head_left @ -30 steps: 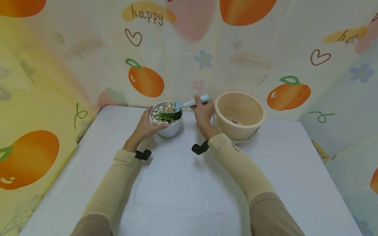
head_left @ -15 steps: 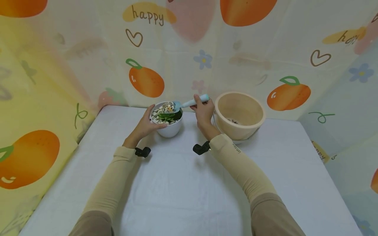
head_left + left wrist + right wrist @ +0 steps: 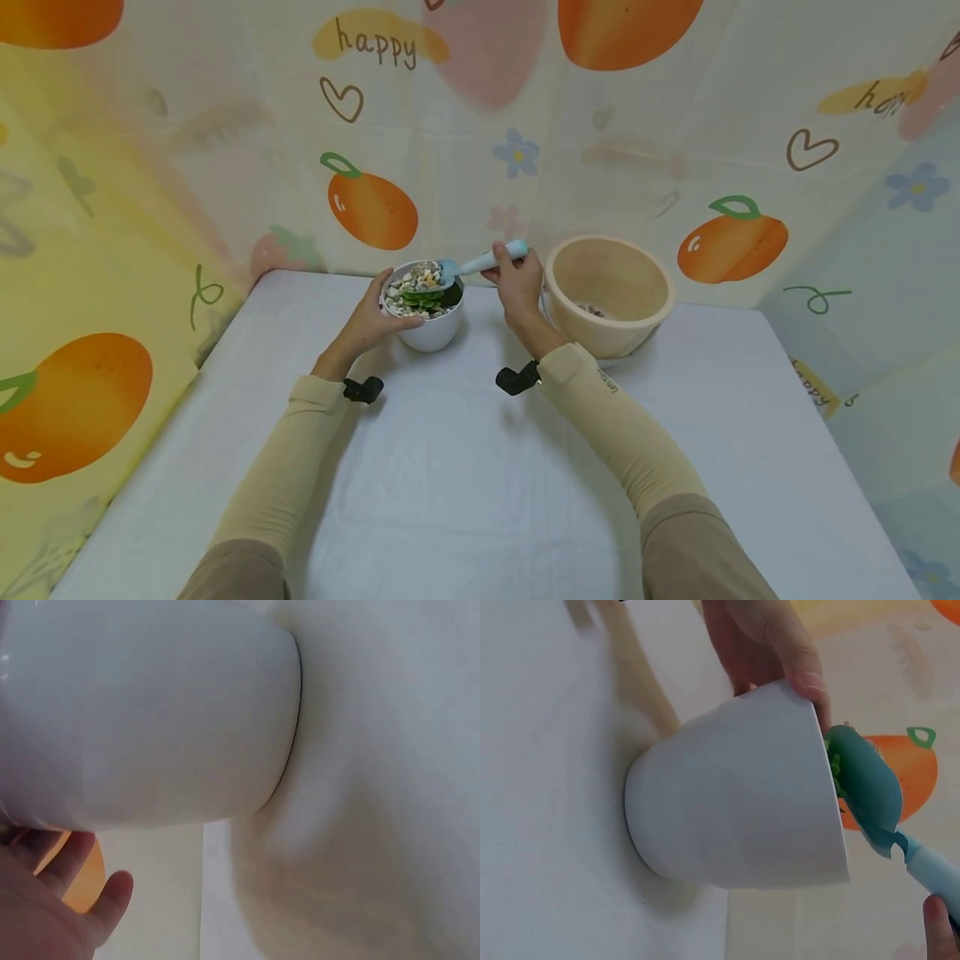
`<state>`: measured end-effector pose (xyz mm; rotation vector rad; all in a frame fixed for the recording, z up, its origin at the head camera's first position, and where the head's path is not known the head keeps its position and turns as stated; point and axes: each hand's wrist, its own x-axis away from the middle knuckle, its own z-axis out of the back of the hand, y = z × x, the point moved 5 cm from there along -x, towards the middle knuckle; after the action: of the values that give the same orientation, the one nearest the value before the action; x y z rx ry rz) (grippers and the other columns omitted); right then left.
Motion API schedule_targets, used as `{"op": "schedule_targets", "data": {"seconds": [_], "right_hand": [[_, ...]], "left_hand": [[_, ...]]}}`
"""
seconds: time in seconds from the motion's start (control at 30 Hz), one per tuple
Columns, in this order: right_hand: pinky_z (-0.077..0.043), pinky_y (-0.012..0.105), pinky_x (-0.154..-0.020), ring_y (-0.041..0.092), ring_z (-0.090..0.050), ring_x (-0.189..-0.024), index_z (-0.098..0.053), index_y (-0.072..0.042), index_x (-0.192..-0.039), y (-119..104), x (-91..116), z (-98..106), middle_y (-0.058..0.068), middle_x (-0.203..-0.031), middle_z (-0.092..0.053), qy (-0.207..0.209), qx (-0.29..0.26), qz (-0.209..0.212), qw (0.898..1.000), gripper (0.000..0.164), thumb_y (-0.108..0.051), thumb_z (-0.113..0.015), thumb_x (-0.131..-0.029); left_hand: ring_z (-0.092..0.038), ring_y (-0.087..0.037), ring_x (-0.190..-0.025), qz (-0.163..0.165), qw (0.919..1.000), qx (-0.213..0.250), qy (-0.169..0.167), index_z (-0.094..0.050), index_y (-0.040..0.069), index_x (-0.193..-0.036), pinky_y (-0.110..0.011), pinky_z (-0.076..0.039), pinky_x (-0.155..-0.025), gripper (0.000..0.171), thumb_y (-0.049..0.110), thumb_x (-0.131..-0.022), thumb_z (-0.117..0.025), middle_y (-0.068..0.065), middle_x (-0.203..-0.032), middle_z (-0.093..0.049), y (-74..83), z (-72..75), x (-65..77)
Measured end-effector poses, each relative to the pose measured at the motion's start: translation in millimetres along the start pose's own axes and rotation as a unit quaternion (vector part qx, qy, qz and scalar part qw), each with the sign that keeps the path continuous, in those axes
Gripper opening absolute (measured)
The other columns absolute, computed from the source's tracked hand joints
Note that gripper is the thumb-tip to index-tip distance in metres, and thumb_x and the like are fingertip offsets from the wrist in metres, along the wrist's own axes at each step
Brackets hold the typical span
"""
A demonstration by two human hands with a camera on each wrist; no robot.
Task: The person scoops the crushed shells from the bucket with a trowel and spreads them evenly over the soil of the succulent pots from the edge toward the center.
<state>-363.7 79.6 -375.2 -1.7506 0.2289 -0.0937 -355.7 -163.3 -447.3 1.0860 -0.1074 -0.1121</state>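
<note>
A white flowerpot (image 3: 429, 335) stands upright on the table, filled with pale pebbles (image 3: 397, 292) around a green succulent (image 3: 422, 297). My left hand (image 3: 367, 321) holds its rim from the left, thumb at the front and fingers behind. The left wrist view has the pot's smooth side (image 3: 150, 712) close up, with part of the left hand (image 3: 49, 907) below it. My right hand (image 3: 519, 287) grips the handle of a light blue trowel (image 3: 487, 261). Its scoop (image 3: 866, 780) is over the pot's opening, by the leaves; the right wrist view hides what lies in it.
Right beside my right hand stands a larger beige pot (image 3: 562, 308) with a few small pebbles at its bottom. A white cloth (image 3: 450, 483) covers the table. Behind hangs a printed curtain (image 3: 465, 192) close to the table's back edge.
The right wrist and forearm have shifted slightly to the right, and the trowel handle's end has moved slightly left. The left hand and the white flowerpot have stayed in place.
</note>
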Motion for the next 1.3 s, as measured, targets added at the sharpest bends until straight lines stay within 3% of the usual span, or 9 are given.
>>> {"op": "schedule_targets", "data": {"seconds": [0.17,0.33,0.57,0.83,1.03,1.3], "right_hand": [[-0.059,0.03,-0.08,0.027,-0.071,-0.088,-0.051,0.002,-0.109,0.1,0.7,-2.9,0.01,-0.095,-0.062,-0.001,0.023,0.03,0.999,0.027,-0.022,-0.058,-0.098],[-0.059,0.028,-0.078,0.025,-0.07,-0.086,-0.052,0.003,-0.108,-0.2,4.0,-7.1,0.015,-0.096,-0.065,0.001,0.06,0.063,0.996,0.028,-0.023,-0.058,-0.098],[-0.06,0.028,-0.074,0.031,-0.07,-0.083,-0.053,0.004,-0.107,-4.1,7.5,-11.7,0.021,-0.097,-0.066,0.006,0.097,0.101,0.99,0.031,-0.024,-0.061,-0.097],[-0.06,0.031,-0.075,0.036,-0.071,-0.085,-0.052,0.005,-0.107,-4.6,11.8,-15.7,0.022,-0.098,-0.066,0.004,0.108,0.105,0.989,0.033,-0.026,-0.061,-0.097],[-0.06,0.033,-0.078,0.036,-0.07,-0.086,-0.052,0.005,-0.11,-3.5,12.7,-19.0,0.022,-0.098,-0.065,0.002,0.114,0.103,0.988,0.037,-0.027,-0.062,-0.096],[-0.057,0.045,-0.085,0.048,-0.065,-0.093,-0.049,0.012,-0.112,-4.2,14.3,-21.2,0.034,-0.106,-0.063,-0.016,0.072,0.088,0.993,0.035,-0.016,-0.061,-0.096]], "left_hand": [[-0.019,-0.033,-0.149,-0.013,0.9993,-0.008,0.033,-0.009,0.013,-0.157,-0.056,-0.02,-0.119,0.117,0.043,-0.073,-0.084,-0.013,-0.162,-0.018,-1.2,-2.0,2.2],[-0.023,-0.035,-0.147,-0.018,0.9971,-0.04,0.063,-0.01,0.008,-0.156,-0.056,-0.022,-0.119,0.117,0.045,-0.073,-0.083,-0.017,-0.16,-0.021,2.0,-3.0,7.8],[-0.024,-0.038,-0.146,-0.029,0.9962,-0.072,0.041,-0.011,0.003,-0.155,-0.057,-0.024,-0.118,0.116,0.045,-0.074,-0.082,-0.021,-0.158,-0.023,9.3,2.2,10.2],[-0.014,-0.034,-0.151,-0.014,0.9996,-0.026,0.002,-0.003,0.013,-0.158,-0.058,-0.017,-0.119,0.117,0.042,-0.076,-0.081,-0.014,-0.164,-0.01,-0.3,5.2,6.4],[-0.016,-0.033,-0.15,-0.024,0.9993,-0.015,0.025,-0.006,0.012,-0.158,-0.057,-0.018,-0.12,0.115,0.043,-0.076,-0.082,-0.013,-0.163,-0.014,-2.8,2.7,7.9],[-0.018,-0.032,-0.15,-0.026,0.9982,0.003,0.054,-0.009,0.01,-0.157,-0.056,-0.017,-0.12,0.114,0.039,-0.075,-0.083,-0.013,-0.162,-0.018,1.2,-1.6,13.3]]}}
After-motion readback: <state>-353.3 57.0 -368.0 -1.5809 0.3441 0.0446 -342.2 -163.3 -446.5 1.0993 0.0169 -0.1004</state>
